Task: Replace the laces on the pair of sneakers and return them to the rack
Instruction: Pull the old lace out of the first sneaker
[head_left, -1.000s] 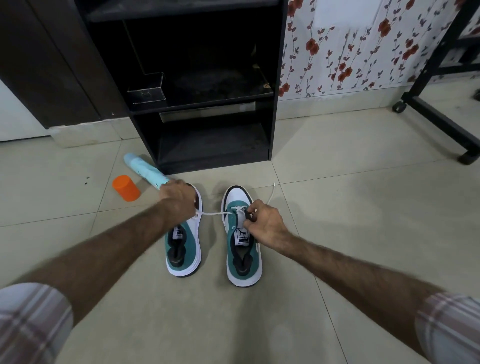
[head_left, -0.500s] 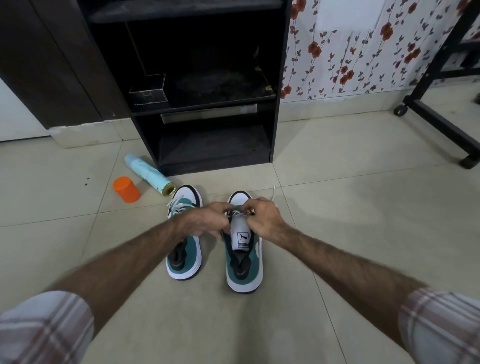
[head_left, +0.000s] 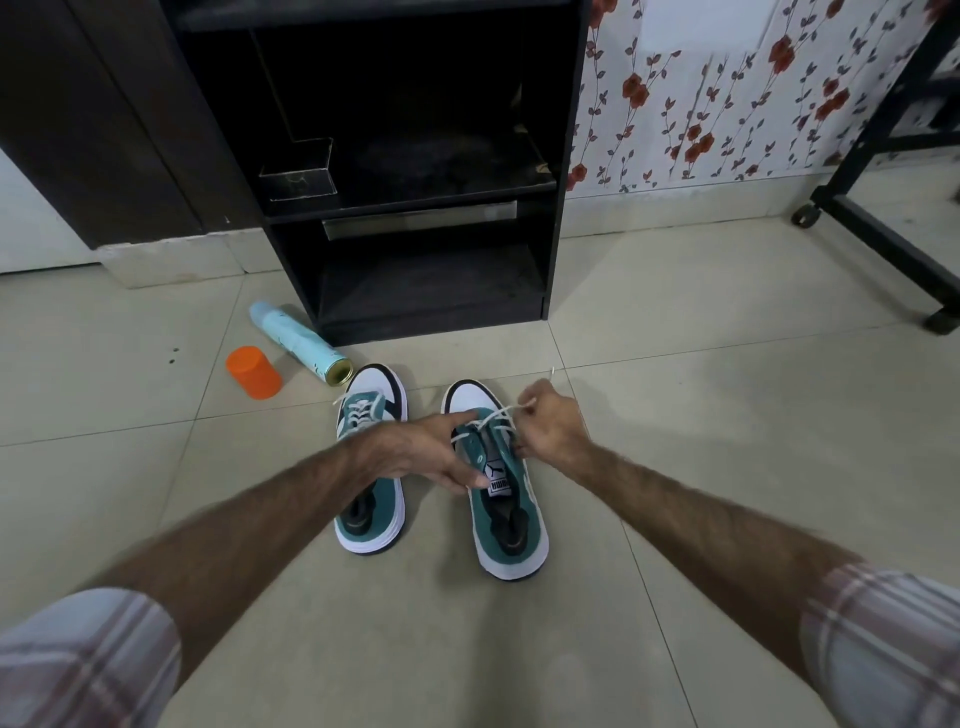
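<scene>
Far left on tile floor (head_left: 727, 415): orange cap (head_left: 253, 372), upright, open end down. Just right of it, pale blue spray can (head_left: 298, 344) lying on its side, gold-rimmed end aimed toward the sneakers, near the toe of the left sneaker, contact not clear. Behind both: black rack (head_left: 563, 156), open shelves, small dark box (head_left: 297, 171) on the middle shelf, left side. Lower shelf bare as far as the dark lets you see.

Left sneaker (head_left: 370, 457), teal/white w/ black toe band, flat on floor, toe toward the rack. White lace crossed through its eyelets; ends not visible. Your left forearm crosses over its mid part.

Your left hand (head_left: 423, 451) reaches across to the right sneaker (head_left: 506, 488): index finger stretched over the front of the lacing, thumb and lower fingers curled on the tongue near the logo tab. Reads as holding the tongue/upper; exact pinch is partly hidden.

Right sneaker sits just beside the left one, parallel, also toe to the rack, small gap between. White lace (head_left: 498, 415) partly threaded through the forward eyelets.

Your right hand (head_left: 549, 426) at the shoe's right edge, fingers curled, pinching a lace strand pulled up and to the right; a loose lace tip (head_left: 552, 371) sticks out above the knuckles.

Far right: flowered wall (head_left: 701, 93), black wheeled frame (head_left: 878, 228).
</scene>
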